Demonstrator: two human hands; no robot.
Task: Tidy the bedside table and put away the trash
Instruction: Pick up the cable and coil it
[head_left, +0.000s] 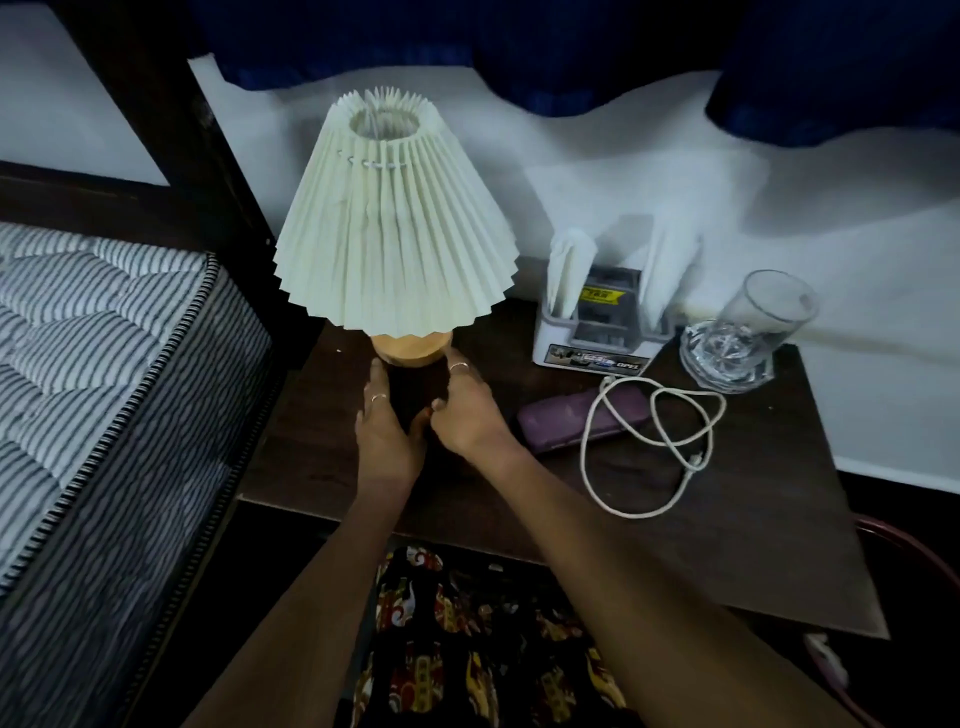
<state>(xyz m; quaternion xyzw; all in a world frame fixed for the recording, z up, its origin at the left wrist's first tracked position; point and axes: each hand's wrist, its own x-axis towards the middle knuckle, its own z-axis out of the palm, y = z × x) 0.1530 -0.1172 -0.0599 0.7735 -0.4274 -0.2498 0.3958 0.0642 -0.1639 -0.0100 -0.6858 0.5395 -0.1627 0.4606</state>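
A lamp with a pleated cream shade (395, 228) and a wooden base (410, 352) stands at the back left of the dark bedside table (727, 551). My left hand (384, 421) and my right hand (467, 410) lie on the table just in front of the base, one on each side. Their fingers are stretched out, and the fingertips touch the base's lower edges. Neither hand wraps around anything. To the right lie a purple case (561, 415) and a looped white cable (654, 441), partly over the case.
A white organizer (592, 343) holding folded tissues stands at the back by the wall. A clear glass (737, 338) stands to its right. A striped mattress (104, 364) borders the table's left side. A red curved object (914, 551) shows at the right edge.
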